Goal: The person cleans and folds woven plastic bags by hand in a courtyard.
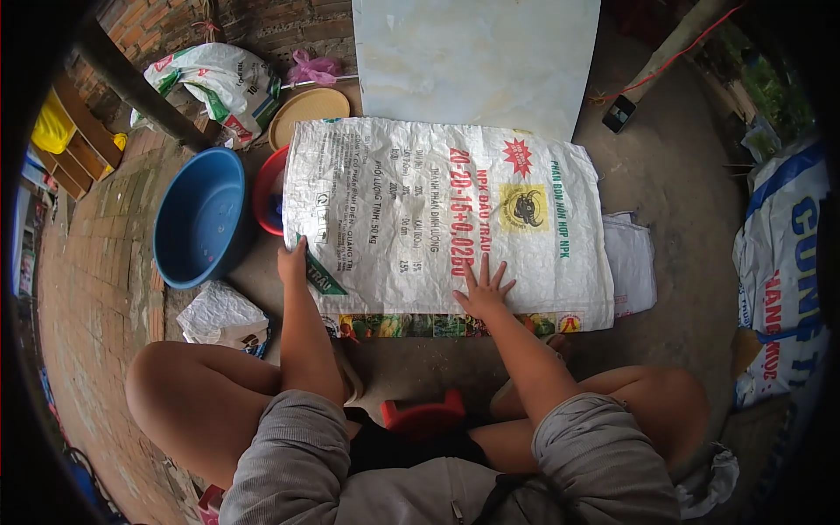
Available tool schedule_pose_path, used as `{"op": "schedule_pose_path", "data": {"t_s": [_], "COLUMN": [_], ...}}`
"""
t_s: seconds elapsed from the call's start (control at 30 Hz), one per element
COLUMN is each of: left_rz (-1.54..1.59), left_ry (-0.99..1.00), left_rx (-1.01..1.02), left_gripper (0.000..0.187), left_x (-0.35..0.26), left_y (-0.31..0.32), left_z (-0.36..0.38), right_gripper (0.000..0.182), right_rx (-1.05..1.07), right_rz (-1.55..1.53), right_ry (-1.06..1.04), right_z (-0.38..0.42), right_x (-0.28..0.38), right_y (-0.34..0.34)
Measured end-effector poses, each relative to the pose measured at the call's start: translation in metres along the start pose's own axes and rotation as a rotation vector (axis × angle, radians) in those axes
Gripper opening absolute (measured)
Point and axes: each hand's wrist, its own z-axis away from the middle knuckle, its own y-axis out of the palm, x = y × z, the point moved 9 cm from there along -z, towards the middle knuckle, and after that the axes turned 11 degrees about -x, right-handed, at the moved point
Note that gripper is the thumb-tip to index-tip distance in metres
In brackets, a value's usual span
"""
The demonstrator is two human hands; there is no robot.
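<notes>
A white woven fertilizer sack (394, 192), printed in red, green and black, lies flat across the ground in front of me. Its lower edge shows a strip of colourful printing. My left hand (293, 262) grips the sack's left edge near the green corner print; some of its fingers are hidden. On the lower middle of the sack, my right hand (486, 293) rests flat with its fingers spread. Folded white sacks (632, 262) stick out from beneath the right side.
A blue basin (199, 219) stands at left, beside a red basin (269, 192) partly covered by the sack. Behind are a round tan tray (308, 115) and a pale board (477, 61). A phone-like device (619, 114) and a large printed sack (779, 280) lie at right.
</notes>
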Motion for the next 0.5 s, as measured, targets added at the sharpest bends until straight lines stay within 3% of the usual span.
{"op": "schedule_pose_path", "data": {"t_s": [0.03, 0.07, 0.13, 0.27, 0.33, 0.4, 0.5], "left_rz": [-0.067, 0.069, -0.129, 0.057, 0.041, 0.223, 0.150], "left_ry": [-0.035, -0.016, 0.002, 0.283, 0.399, 0.416, 0.557], "left_rx": [0.073, 0.135, 0.277, 0.279, 0.272, 0.396, 0.493], "left_gripper": [0.071, 0.053, 0.048, 0.043, 0.048, 0.051, 0.056], "left_x": [0.004, 0.004, -0.049, -0.127, -0.222, -0.259, -0.315], "left_y": [0.006, 0.021, 0.003, 0.021, -0.019, 0.011, 0.023], "left_z": [-0.009, -0.025, -0.013, -0.015, 0.059, 0.099, 0.198], "right_gripper": [0.081, 0.081, 0.081, 0.082, 0.083, 0.081, 0.077], "right_rx": [0.004, 0.008, 0.008, 0.024, 0.023, 0.006, -0.026], "right_rz": [0.001, 0.011, 0.023, 0.019, 0.019, -0.004, -0.028], "right_ry": [-0.001, 0.004, 0.007, 0.013, 0.010, -0.003, 0.043], "right_z": [0.001, 0.000, -0.001, 0.000, 0.000, 0.000, 0.007], "right_x": [0.001, 0.001, 0.002, 0.002, 0.002, 0.002, 0.006], "right_y": [0.002, 0.002, 0.001, 0.000, 0.001, 0.000, -0.016]}}
